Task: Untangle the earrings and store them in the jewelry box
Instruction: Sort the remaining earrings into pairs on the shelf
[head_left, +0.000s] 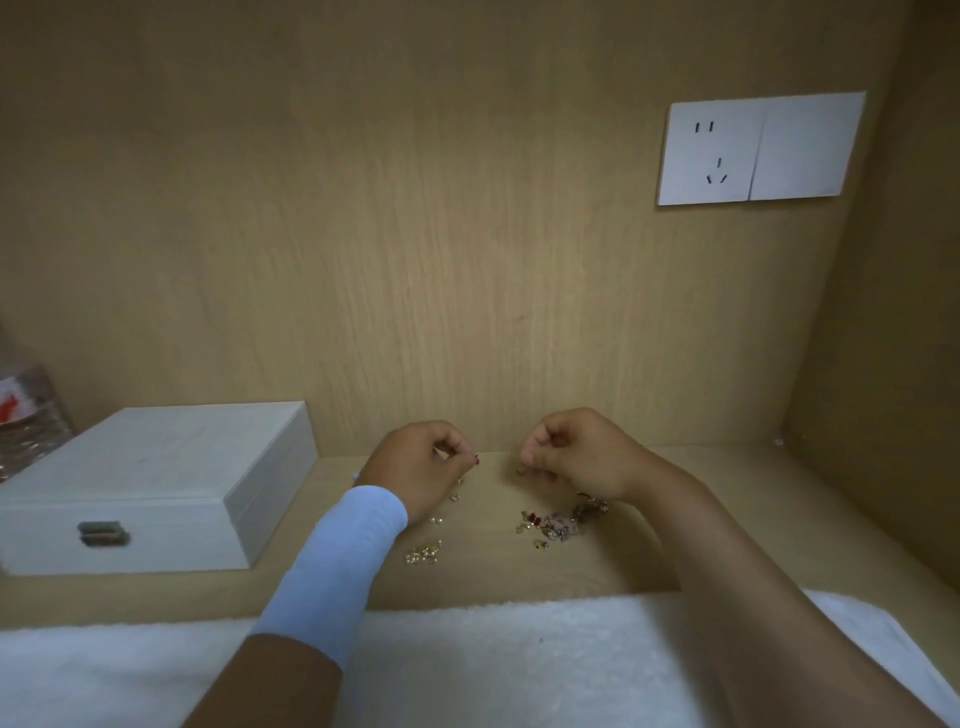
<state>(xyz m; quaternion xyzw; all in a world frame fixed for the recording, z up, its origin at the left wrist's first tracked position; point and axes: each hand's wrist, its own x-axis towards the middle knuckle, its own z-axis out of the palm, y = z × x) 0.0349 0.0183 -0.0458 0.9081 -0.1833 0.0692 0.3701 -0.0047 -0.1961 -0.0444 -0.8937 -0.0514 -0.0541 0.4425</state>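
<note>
While both hands are curled small above the wooden shelf (727, 519), the job is one of patience. The left hand (421, 462), in a pale blue sleeve (337, 561), pinches a red-tipped earring (476, 460) between thumb and forefinger. The right hand (576, 457) pinches a small metal piece (521, 472), too fine to make out. Whether the two are hooked together I cannot tell.

I would judge it best to draw them apart slowly and level, easing hook out of loop rather than tugging, since thin wire bends.

The tangled cluster (558, 521) lies just near of the right hand, a knot of gold wire, red beads and dull grey bits. A few loose gold earrings (423, 553) lie scattered near the left wrist, bright and tiny.

The jewelry box (156, 478) sits well to the left, shut — pale painted wood, square-edged, with a dark metal latch (102, 533) that must be opened first. A fleecy white cloth (519, 649) covers the near edge.
</note>
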